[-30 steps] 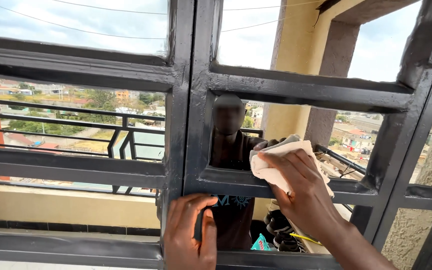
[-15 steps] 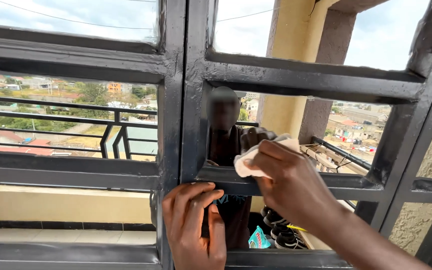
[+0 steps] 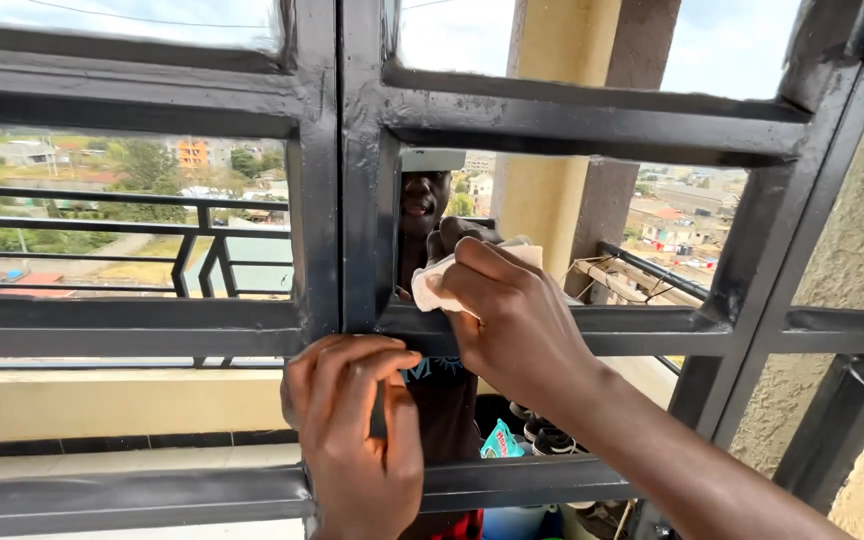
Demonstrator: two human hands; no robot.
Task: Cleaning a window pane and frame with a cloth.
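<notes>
While left hand (image 3: 357, 425) steadies frame (image 3: 342, 200), cloth (image 3: 432, 285) bunched under right hand (image 3: 502, 320) grip.

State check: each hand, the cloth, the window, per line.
right hand: closed on the cloth, pressing it to the glass
left hand: gripping the frame's centre upright below the crossbar
cloth: bunched, pale, mostly covered by the fingers
window frame: dark metal, shut at the centre seam
glass pane: reflects the person

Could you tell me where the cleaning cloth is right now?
The white cloth is under the right hand, pressed on the glass above the black window frame's crossbar.
</notes>
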